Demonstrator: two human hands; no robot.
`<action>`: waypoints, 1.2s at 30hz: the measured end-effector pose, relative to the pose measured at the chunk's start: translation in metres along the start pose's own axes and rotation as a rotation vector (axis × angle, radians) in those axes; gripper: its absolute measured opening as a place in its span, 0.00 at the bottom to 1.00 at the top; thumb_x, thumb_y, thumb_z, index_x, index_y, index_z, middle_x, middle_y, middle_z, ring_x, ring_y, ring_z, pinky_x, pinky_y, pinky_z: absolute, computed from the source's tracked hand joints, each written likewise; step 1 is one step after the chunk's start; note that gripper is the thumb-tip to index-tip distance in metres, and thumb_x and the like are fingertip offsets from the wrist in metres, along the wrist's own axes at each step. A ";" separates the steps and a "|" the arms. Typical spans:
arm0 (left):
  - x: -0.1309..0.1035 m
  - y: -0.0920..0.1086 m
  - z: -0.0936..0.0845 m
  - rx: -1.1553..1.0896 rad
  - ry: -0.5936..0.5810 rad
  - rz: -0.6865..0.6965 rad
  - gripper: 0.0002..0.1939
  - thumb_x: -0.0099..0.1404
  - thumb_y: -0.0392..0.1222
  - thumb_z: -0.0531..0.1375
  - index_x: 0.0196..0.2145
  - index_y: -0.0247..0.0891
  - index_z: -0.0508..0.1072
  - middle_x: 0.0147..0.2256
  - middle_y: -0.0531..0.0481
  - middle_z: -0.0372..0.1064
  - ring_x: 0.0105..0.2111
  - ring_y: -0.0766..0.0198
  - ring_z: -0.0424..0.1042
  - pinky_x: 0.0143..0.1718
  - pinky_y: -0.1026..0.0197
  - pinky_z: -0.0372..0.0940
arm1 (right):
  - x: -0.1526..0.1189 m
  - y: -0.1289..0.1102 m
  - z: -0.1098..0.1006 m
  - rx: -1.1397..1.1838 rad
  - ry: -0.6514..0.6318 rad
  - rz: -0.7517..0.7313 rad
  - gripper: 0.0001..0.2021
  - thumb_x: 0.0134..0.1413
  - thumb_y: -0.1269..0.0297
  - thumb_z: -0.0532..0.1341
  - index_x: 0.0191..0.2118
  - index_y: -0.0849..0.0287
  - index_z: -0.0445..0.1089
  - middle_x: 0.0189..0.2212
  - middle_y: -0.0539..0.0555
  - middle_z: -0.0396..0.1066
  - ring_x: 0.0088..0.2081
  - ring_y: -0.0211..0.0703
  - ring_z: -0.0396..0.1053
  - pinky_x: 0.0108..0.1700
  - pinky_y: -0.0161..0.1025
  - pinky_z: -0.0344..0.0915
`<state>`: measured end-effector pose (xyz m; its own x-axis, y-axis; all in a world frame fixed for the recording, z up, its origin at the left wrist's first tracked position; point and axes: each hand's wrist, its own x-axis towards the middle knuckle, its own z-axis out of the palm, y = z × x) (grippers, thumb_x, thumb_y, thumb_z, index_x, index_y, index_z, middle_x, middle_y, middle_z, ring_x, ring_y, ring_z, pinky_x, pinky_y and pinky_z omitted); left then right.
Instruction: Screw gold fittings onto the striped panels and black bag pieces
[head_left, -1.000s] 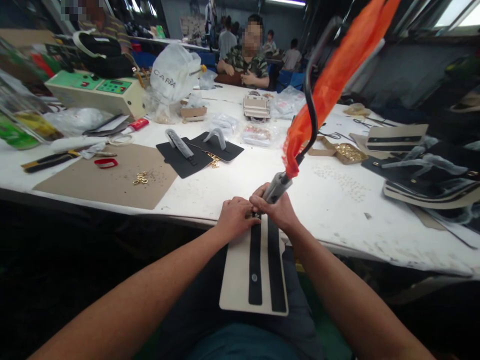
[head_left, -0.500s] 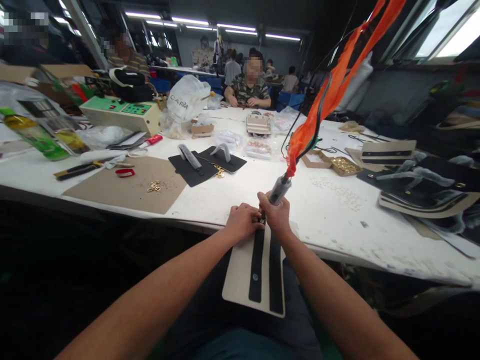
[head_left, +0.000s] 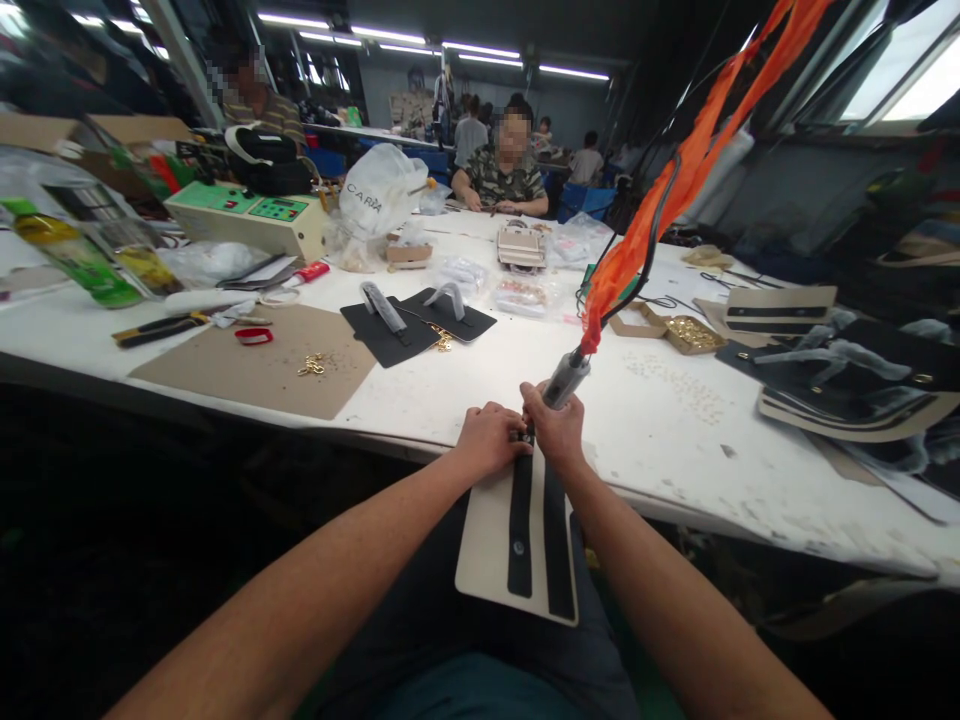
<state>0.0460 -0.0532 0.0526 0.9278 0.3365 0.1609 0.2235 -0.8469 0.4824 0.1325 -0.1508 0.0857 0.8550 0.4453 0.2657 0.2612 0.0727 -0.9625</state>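
My right hand [head_left: 556, 428] is wrapped around a grey electric screwdriver [head_left: 568, 378], which hangs from a cord with orange cloth around it. Its tip points down at the far end of a beige bag panel [head_left: 484, 550] with two black strips. One strip carries a small round metal stud [head_left: 518, 548]. At that same far end, my left hand [head_left: 491, 438] is closed on the panel, its fingertips beside small metal hardware at the screwdriver's tip. The fingers partly hide this hardware. The panel leans from the table edge down over my lap.
On the white table [head_left: 465, 400], brown board [head_left: 255, 370] bears gold rings [head_left: 311, 364]. Black panels with wrapped handles [head_left: 382, 335] lie beyond. A box of gold parts [head_left: 690, 334] and stacked bag pieces [head_left: 855, 365] sit at right. A person [head_left: 510, 170] sits opposite.
The whole view has shifted slightly. Both hands, the screwdriver and the panel keep nearly the same arrangement, with both hands still closed at the panel's far end.
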 end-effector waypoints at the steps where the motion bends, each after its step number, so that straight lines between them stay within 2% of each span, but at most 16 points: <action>1: 0.000 0.000 0.001 0.003 0.001 0.003 0.11 0.62 0.53 0.71 0.41 0.52 0.83 0.49 0.54 0.81 0.57 0.49 0.71 0.57 0.46 0.61 | 0.000 0.000 -0.001 0.000 -0.003 -0.002 0.20 0.53 0.47 0.70 0.25 0.54 0.64 0.18 0.46 0.66 0.22 0.41 0.65 0.29 0.39 0.65; 7: 0.001 -0.001 0.002 0.020 -0.004 0.009 0.12 0.61 0.54 0.71 0.41 0.50 0.83 0.50 0.53 0.81 0.58 0.48 0.70 0.58 0.45 0.61 | 0.002 0.004 -0.003 0.020 -0.022 -0.018 0.20 0.56 0.48 0.68 0.24 0.55 0.65 0.19 0.47 0.66 0.23 0.40 0.65 0.30 0.39 0.65; 17: 0.002 0.002 0.000 0.039 -0.010 0.006 0.12 0.61 0.54 0.71 0.41 0.51 0.83 0.49 0.53 0.81 0.57 0.48 0.71 0.56 0.45 0.62 | 0.002 0.002 -0.006 0.004 -0.011 -0.011 0.18 0.54 0.50 0.68 0.24 0.54 0.64 0.18 0.47 0.66 0.24 0.41 0.65 0.30 0.39 0.66; 23: 0.003 0.003 0.000 0.057 -0.020 -0.003 0.11 0.61 0.53 0.71 0.41 0.50 0.83 0.48 0.52 0.81 0.57 0.47 0.71 0.56 0.45 0.63 | 0.002 0.003 -0.006 0.021 -0.057 -0.028 0.19 0.54 0.49 0.68 0.24 0.55 0.64 0.19 0.47 0.67 0.24 0.40 0.65 0.30 0.39 0.66; 25: 0.005 0.003 0.001 0.069 -0.020 -0.012 0.11 0.60 0.53 0.71 0.40 0.49 0.83 0.46 0.50 0.82 0.56 0.45 0.72 0.55 0.45 0.64 | 0.002 0.005 -0.004 0.026 -0.085 -0.037 0.17 0.51 0.50 0.70 0.28 0.56 0.68 0.22 0.47 0.69 0.24 0.40 0.66 0.29 0.38 0.66; 28: 0.006 0.004 0.002 0.083 -0.018 -0.025 0.13 0.60 0.53 0.71 0.41 0.47 0.83 0.44 0.48 0.82 0.55 0.43 0.73 0.54 0.44 0.64 | 0.004 0.002 -0.002 0.066 -0.153 -0.051 0.21 0.48 0.50 0.73 0.41 0.58 0.73 0.28 0.48 0.72 0.24 0.39 0.67 0.29 0.38 0.67; 31: 0.006 0.004 0.002 0.078 -0.027 -0.014 0.14 0.61 0.54 0.71 0.43 0.50 0.83 0.48 0.51 0.82 0.56 0.46 0.72 0.55 0.45 0.64 | 0.015 -0.018 -0.003 0.180 -0.201 -0.099 0.26 0.51 0.50 0.72 0.53 0.56 0.71 0.33 0.47 0.73 0.22 0.36 0.65 0.24 0.37 0.65; 34: 0.004 0.003 0.001 0.068 -0.039 0.010 0.14 0.62 0.55 0.71 0.46 0.54 0.83 0.54 0.57 0.80 0.58 0.50 0.70 0.56 0.47 0.63 | 0.035 -0.058 -0.007 0.267 -0.151 -0.255 0.31 0.55 0.50 0.72 0.61 0.50 0.66 0.40 0.49 0.75 0.20 0.34 0.64 0.21 0.36 0.62; 36: 0.004 0.002 0.001 0.067 -0.042 0.018 0.14 0.62 0.54 0.71 0.46 0.54 0.83 0.55 0.58 0.80 0.58 0.50 0.70 0.56 0.48 0.63 | 0.045 -0.085 -0.014 0.255 -0.113 -0.337 0.32 0.55 0.48 0.72 0.62 0.50 0.65 0.43 0.51 0.75 0.21 0.33 0.65 0.20 0.35 0.62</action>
<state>0.0510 -0.0541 0.0533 0.9434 0.3042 0.1321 0.2246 -0.8791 0.4204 0.1548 -0.1493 0.1800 0.6831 0.4527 0.5730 0.3861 0.4421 -0.8096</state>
